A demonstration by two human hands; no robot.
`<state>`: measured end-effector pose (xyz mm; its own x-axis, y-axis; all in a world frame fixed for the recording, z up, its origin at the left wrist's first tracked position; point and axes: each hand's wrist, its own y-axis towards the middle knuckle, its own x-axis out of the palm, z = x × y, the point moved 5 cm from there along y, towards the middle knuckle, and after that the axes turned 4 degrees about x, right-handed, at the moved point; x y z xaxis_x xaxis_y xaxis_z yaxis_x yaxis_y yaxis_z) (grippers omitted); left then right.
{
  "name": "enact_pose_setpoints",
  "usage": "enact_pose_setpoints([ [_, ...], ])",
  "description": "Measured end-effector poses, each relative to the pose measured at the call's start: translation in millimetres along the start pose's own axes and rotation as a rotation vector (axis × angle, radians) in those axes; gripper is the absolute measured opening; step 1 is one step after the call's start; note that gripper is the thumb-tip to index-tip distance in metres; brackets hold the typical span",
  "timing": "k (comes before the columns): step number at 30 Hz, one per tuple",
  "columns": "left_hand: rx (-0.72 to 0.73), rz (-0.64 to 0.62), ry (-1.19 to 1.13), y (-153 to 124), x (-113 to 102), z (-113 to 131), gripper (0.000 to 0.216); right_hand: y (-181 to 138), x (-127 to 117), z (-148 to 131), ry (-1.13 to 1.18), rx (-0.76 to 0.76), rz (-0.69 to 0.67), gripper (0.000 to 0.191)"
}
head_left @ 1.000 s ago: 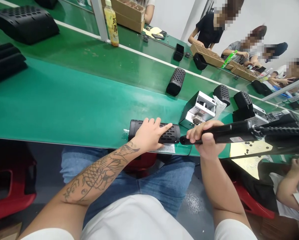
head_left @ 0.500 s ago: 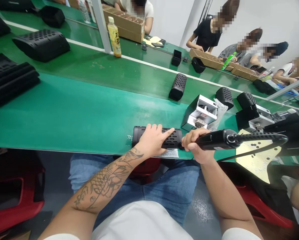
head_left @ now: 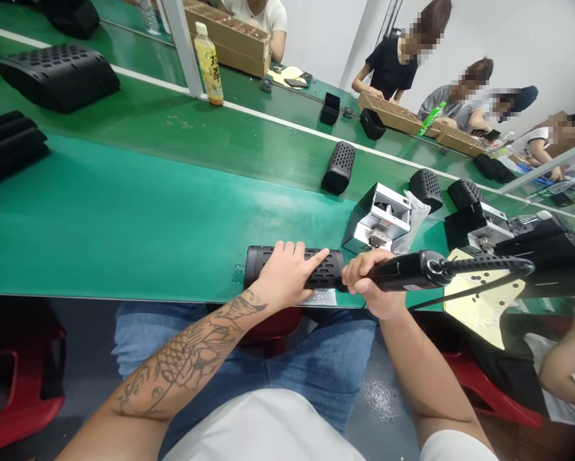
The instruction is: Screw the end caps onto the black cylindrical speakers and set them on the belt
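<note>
A black perforated housing (head_left: 330,266) lies on its side along the front edge of the green bench. Over its middle rests my left hand (head_left: 283,274), gripping it, with the index finger stretched along the slotted top and the thumb at the near side. My right hand (head_left: 374,285) is wrapped around a black electric screwdriver (head_left: 405,271), held nearly level. The screwdriver's tip points left at the housing's right end; the exact contact is hidden by my fingers. A small clear plastic piece (head_left: 324,297) lies just in front of the housing.
A silver-and-black screw feeder (head_left: 378,218) stands behind my right hand. The screwdriver's cord (head_left: 492,264) loops above a yellow sheet (head_left: 479,298) at right. More perforated housings (head_left: 339,168) lie beyond on the green line. A yellow-labelled bottle (head_left: 209,64) stands by a post. Co-workers sit opposite.
The whole view has shifted slightly, so things appear a little further left. Both hands keep the same hold on the housing and the screwdriver.
</note>
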<state>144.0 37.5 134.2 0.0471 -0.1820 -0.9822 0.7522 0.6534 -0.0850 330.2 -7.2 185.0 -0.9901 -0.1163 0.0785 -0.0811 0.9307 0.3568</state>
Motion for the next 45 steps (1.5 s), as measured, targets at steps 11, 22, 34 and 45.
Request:
enact_pose_setpoints([
  [11, -0.029, 0.159, -0.048, -2.4, 13.5, 24.2, 0.108, 74.3, -147.0, 1.6, -0.391, -0.289, 0.685, 0.067],
  [22, 0.133, 0.571, -0.603, -87.2, 73.5, -95.0, 0.128, 32.5, -87.9, -27.6, -0.190, -0.296, 0.546, 0.060],
  [34, 0.147, 0.646, -0.669, -76.5, 99.2, -81.5, 0.120, 7.9, 47.9, -17.0, 0.077, -0.115, 0.156, 0.063],
  [45, 0.110, 0.608, -0.682, -76.7, 93.8, -79.6, 0.114, 6.3, 56.7, 0.2, 0.034, -0.045, -0.039, 0.061],
])
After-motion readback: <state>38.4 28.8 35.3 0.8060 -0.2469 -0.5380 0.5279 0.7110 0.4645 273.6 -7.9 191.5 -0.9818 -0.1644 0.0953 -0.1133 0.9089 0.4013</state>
